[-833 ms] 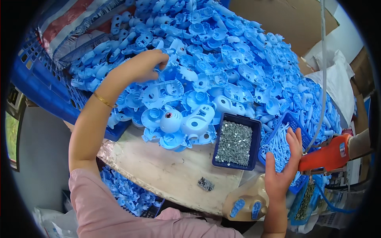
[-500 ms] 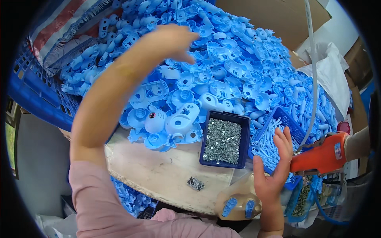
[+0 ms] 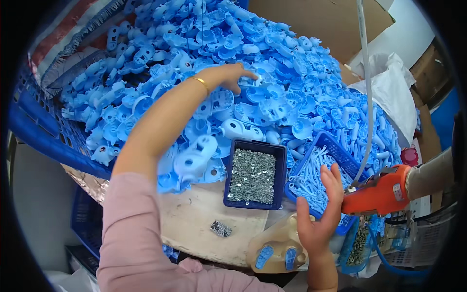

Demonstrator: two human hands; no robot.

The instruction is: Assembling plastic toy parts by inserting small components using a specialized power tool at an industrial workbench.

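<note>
A great heap of light blue plastic shell parts (image 3: 272, 109) rises across the far side of the table. Into its middle reaches my left hand (image 3: 228, 78), thumb and fingers apart at a blue part; I cannot see a firm hold on it. My right hand (image 3: 318, 214) is raised with fingers spread and nothing in them. Just beside it sits a beige moulded holder (image 3: 262, 237) with two small blue pieces set in it. A dark blue tray (image 3: 226, 187) full of small metal screws stands between my arms.
A blue basket (image 3: 335, 148) holds slim light blue parts. At the right lies an orange power tool (image 3: 379, 192), with a pale hose (image 3: 366, 63) hanging near it. A small pile of metal screws (image 3: 221, 228) rests on the table (image 3: 189, 214). A large blue crate (image 3: 58, 141) stands left.
My left hand has come down onto the heap and a little to the right. The whole view has shifted slightly. My right hand keeps its spread pose.
</note>
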